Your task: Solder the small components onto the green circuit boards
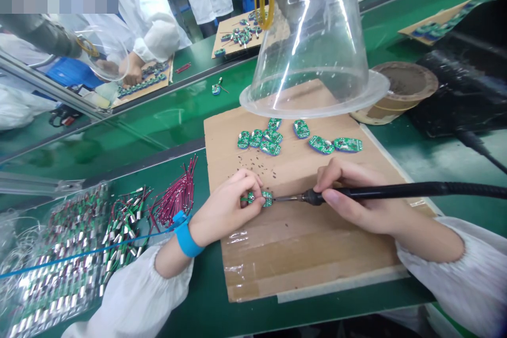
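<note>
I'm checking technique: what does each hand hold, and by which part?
Right grip: soldering iron, by the front of its handle. Left grip: at the left end of a green circuit board; exact pinch point hidden.

- Two bare hands: one left hand (232, 203), one right hand (358, 190)
- One soldering iron (384, 190)
- One circuit board (268, 199) at the left fingertips
- Eight more boards (301, 129) on the same cardboard: five grouped at left, three at right
- One near cardboard sheet (317, 243)
- One blue wristband (188, 238)
- Two clear hoods: one near hood (312, 58), one far hood (114, 66)
- One round tub (376, 112)
- Red wires (175, 198), one bundle, too many to count
</note>
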Action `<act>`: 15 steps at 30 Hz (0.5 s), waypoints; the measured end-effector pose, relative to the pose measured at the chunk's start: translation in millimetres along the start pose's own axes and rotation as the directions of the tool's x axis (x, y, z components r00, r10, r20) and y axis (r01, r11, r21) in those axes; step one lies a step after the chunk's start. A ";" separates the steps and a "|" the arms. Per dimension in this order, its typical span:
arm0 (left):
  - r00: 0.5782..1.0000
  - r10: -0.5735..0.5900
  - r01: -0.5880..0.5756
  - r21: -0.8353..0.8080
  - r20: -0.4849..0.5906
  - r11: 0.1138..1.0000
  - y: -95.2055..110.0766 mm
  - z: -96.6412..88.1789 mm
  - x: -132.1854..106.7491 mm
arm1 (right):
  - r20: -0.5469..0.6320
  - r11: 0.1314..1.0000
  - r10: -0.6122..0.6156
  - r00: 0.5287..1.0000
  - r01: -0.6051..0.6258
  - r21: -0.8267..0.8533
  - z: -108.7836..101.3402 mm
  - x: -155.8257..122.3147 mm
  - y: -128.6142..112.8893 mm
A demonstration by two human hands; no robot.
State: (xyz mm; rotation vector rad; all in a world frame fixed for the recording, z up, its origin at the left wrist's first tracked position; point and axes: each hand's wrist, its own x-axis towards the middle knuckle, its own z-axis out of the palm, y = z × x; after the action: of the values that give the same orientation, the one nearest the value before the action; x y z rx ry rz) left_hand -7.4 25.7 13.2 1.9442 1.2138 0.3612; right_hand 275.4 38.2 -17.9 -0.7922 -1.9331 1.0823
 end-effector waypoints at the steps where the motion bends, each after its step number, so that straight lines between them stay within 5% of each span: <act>1: 1.000 0.001 -0.001 -0.001 0.003 1.000 0.0 -0.2 -0.3 | -0.017 1.000 0.002 1.000 -0.002 0.010 -0.4 0.2 0.1; 15: 1.000 0.020 -0.020 0.028 0.014 0.999 -1.0 -5.6 -0.7 | -0.132 0.999 0.039 0.991 -0.041 -0.011 -1.0 3.7 2.4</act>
State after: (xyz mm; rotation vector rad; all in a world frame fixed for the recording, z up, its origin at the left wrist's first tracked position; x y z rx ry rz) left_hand -11.7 28.0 16.2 1.9812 1.1976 0.3427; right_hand 274.7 42.6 -18.5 -0.8912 -1.8226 1.0155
